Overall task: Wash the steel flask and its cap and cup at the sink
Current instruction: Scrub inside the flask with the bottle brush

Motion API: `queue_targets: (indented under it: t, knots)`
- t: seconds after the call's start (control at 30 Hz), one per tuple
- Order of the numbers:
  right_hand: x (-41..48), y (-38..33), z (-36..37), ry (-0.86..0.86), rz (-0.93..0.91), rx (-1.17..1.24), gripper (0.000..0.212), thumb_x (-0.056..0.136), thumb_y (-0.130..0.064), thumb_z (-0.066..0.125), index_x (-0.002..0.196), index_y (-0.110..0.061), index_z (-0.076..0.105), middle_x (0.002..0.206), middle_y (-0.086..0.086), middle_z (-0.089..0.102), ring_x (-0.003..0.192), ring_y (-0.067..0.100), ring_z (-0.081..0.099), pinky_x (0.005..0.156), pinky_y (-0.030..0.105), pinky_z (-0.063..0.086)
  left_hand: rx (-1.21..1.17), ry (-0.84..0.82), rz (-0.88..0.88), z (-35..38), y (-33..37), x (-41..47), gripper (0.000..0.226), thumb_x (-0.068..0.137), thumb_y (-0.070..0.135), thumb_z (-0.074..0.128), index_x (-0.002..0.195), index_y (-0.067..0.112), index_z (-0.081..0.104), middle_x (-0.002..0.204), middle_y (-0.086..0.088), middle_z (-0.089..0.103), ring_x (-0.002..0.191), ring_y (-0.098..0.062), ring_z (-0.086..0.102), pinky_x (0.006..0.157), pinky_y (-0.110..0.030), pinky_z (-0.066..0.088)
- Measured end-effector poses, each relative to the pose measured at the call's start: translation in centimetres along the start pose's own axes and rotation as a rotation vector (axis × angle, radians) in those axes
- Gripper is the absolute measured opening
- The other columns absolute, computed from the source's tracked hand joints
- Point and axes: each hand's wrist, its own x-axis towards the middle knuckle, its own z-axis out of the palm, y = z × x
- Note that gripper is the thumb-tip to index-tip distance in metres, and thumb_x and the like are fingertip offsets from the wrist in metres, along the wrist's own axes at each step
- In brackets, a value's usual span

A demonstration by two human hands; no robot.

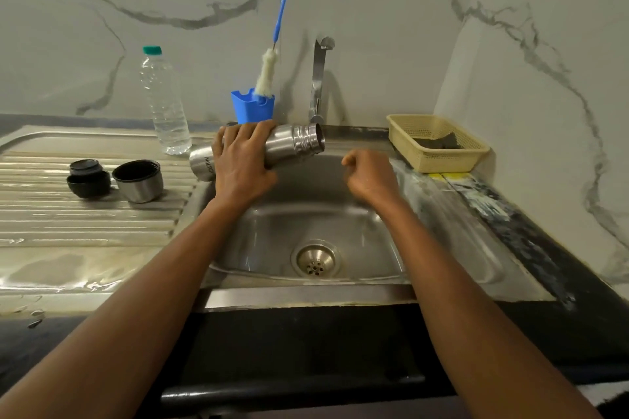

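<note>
My left hand point(240, 160) grips the steel flask point(292, 143) around its middle and holds it on its side over the sink basin point(258, 238), open threaded mouth pointing right, just under the tap point(319, 78). My right hand point(369, 173) hovers over the basin to the right of the flask's mouth, fingers curled shut with nothing in them. On the ribbed draining board point(85, 224) at the left lie the black cap point(86, 178) and the steel cup point(139, 180), which stands mouth up.
A clear plastic water bottle point(165, 102) stands behind the draining board. A blue holder point(252, 107) with a bottle brush point(272, 54) sits left of the tap. A yellow basket point(439, 143) holding a dark scrub pad rests on the right counter. No water runs from the tap.
</note>
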Motion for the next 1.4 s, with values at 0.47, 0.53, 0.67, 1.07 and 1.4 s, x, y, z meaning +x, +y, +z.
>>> queue_targets:
  t: [0.47, 0.53, 0.67, 1.07, 1.4]
  knots:
    - [0.5, -0.1, -0.1, 0.024, -0.005, 0.182, 0.024, 0.090, -0.008, 0.055, 0.093, -0.021, 0.076, 0.099, 0.002, 0.076, 0.097, 0.021, 0.068, 0.091, 0.039, 0.054, -0.686, -0.074, -0.338, -1.3, 3.0, 1.3, 0.072, 0.062, 0.013, 0.093, 0.121, 0.020, 0.052, 0.101, 0.007, 0.064, 0.083, -0.003, 0.058, 0.064, -0.007, 0.043]
    - [0.6, -0.7, -0.5, 0.056, 0.000, 0.256, 0.024, 0.092, -0.008, 0.057, 0.095, -0.022, 0.076, 0.100, -0.001, 0.075, 0.097, 0.018, 0.068, 0.090, 0.035, 0.054, -0.693, -0.139, -0.444, -0.6, 2.4, 0.7, 0.070, 0.064, 0.012, 0.093, 0.119, 0.015, 0.050, 0.101, 0.002, 0.063, 0.084, -0.008, 0.059, 0.067, -0.016, 0.048]
    - [2.3, -3.6, -1.2, 0.071, -0.050, 0.343, 0.020, 0.095, -0.010, 0.060, 0.104, -0.018, 0.077, 0.104, -0.002, 0.076, 0.097, 0.015, 0.068, 0.092, 0.030, 0.053, -0.692, -0.184, -0.608, 0.7, 0.9, 0.3, 0.075, 0.063, 0.012, 0.092, 0.124, 0.017, 0.048, 0.108, -0.004, 0.063, 0.098, -0.022, 0.063, 0.088, -0.043, 0.057]
    - [15.6, -15.6, 3.1, -0.050, -0.015, 0.496, 0.026, 0.094, -0.035, 0.066, 0.086, -0.011, 0.062, 0.085, 0.003, 0.065, 0.081, 0.022, 0.065, 0.073, 0.034, 0.055, -0.651, -0.208, -0.805, 2.4, -1.5, 1.4, 0.072, 0.066, 0.011, 0.090, 0.124, 0.013, 0.046, 0.103, -0.006, 0.060, 0.078, -0.011, 0.054, 0.066, -0.029, 0.046]
    - [19.4, -17.0, 5.1, 0.002, 0.023, 0.441, 0.048, 0.093, -0.046, 0.066, 0.121, -0.007, 0.063, 0.118, 0.007, 0.068, 0.106, 0.024, 0.066, 0.090, 0.036, 0.055, -0.636, -0.267, -0.829, 2.7, -1.4, 1.6, 0.062, 0.068, 0.010, 0.086, 0.114, 0.015, 0.045, 0.107, -0.010, 0.062, 0.094, -0.025, 0.062, 0.079, -0.038, 0.055]
